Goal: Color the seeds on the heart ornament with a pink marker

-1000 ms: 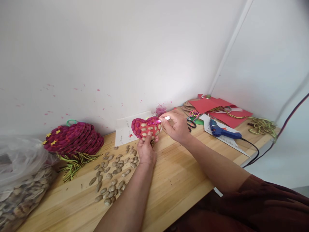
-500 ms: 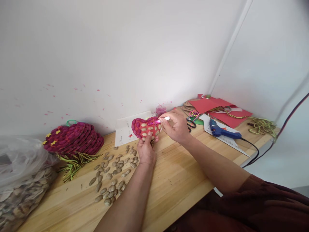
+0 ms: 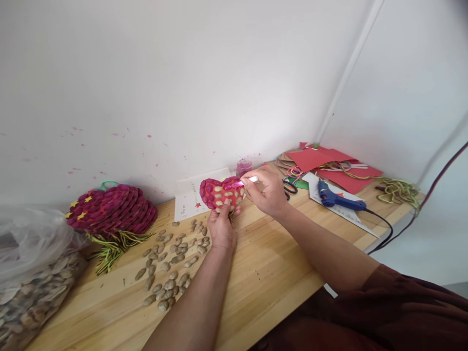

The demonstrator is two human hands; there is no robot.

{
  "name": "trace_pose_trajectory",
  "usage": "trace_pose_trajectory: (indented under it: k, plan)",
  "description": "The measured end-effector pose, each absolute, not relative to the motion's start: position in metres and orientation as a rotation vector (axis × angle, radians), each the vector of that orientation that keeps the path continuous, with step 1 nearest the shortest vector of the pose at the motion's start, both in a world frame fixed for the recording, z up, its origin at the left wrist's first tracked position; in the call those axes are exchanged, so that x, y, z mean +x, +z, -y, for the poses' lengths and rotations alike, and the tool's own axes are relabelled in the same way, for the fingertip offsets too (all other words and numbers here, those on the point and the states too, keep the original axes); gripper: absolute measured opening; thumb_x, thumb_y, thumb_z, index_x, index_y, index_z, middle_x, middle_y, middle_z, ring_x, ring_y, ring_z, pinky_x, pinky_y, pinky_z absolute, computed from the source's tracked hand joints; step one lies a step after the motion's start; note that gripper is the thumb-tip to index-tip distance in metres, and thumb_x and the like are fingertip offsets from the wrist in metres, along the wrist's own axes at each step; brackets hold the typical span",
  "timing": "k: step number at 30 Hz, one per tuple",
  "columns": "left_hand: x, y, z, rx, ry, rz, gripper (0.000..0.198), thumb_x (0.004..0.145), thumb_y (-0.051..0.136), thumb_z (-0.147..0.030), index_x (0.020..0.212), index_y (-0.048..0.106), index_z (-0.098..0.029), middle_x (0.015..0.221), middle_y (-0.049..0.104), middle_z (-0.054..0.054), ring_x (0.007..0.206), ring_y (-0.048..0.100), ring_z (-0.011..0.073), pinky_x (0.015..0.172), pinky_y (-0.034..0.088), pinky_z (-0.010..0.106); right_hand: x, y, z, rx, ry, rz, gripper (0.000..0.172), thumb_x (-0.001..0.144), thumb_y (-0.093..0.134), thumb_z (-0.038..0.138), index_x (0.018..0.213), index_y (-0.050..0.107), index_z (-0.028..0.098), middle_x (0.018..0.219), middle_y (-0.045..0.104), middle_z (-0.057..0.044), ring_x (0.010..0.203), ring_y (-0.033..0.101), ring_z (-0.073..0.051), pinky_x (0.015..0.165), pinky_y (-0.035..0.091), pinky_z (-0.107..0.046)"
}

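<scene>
My left hand grips a red heart-shaped piece by its lower part, thumb on the front. Peanuts in the shell cover its face; those along the upper and left edge are magenta, others are bare tan. Between the fingers of my right hand is a white-handled paintbrush, its magenta tip against the heart's upper right. Behind the hands, by the wall, stands a clear cup of pink paint. Loose peanuts lie scattered on the wooden table left of my left forearm.
A stack of magenta peanut hearts with green fringe is at left, beside a plastic bag of peanuts. A written paper sheet lies near the wall. At right are scissors, red paper, a corded blue glue gun and green yarn.
Hardly anything differs. Both hands keep their hold, and the brush tip stays at the heart's upper right with only a tiny shift.
</scene>
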State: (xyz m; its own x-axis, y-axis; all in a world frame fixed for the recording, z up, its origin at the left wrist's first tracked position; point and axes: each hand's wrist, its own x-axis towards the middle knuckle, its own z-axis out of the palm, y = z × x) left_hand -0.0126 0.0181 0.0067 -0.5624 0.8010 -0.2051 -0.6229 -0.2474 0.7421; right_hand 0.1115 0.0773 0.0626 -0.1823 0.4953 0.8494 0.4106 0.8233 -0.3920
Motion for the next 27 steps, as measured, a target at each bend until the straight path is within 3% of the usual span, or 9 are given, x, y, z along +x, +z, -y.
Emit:
trace_pose_trajectory:
  k: [11, 16, 27]
  plan:
    - [-0.014, 0.0056, -0.0177, 0.277, 1.901, -1.039, 0.04, 0.063, 0.1, -0.038, 0.077, 0.069, -0.018, 0.07, 0.069, -0.001, 0.062, 0.068, 0.0138, 0.067, 0.056, 0.028, 0.1097, 0.0618, -0.0756, -0.708, 0.116, 1.819, 0.024, 0.103, 0.064, 0.04, 0.093, 0.078, 0.025, 0.09, 0.083, -0.004, 0.089, 0.073, -0.023, 0.088, 0.052, -0.041]
    - [-0.0121, 0.0106, -0.0158, 0.232, 1.902, -1.01, 0.044, 0.054, 0.103, -0.034, 0.079, 0.07, -0.017, 0.07, 0.07, -0.002, 0.059, 0.065, 0.0119, 0.064, 0.056, 0.026, 0.1075, 0.0614, -0.0724, -0.659, 0.138, 1.845, 0.018, 0.102, 0.065, 0.033, 0.095, 0.078, 0.023, 0.089, 0.083, -0.005, 0.09, 0.073, -0.023, 0.086, 0.053, -0.039]
    - [-0.012, 0.006, -0.0175, 0.257, 1.924, -1.002, 0.042, 0.059, 0.101, -0.038, 0.08, 0.07, -0.017, 0.072, 0.07, -0.001, 0.061, 0.066, 0.0119, 0.066, 0.056, 0.026, 0.1092, 0.0615, -0.0754, -0.684, 0.125, 1.825, 0.022, 0.103, 0.065, 0.038, 0.093, 0.078, 0.024, 0.089, 0.083, -0.005, 0.088, 0.072, -0.023, 0.085, 0.053, -0.04]
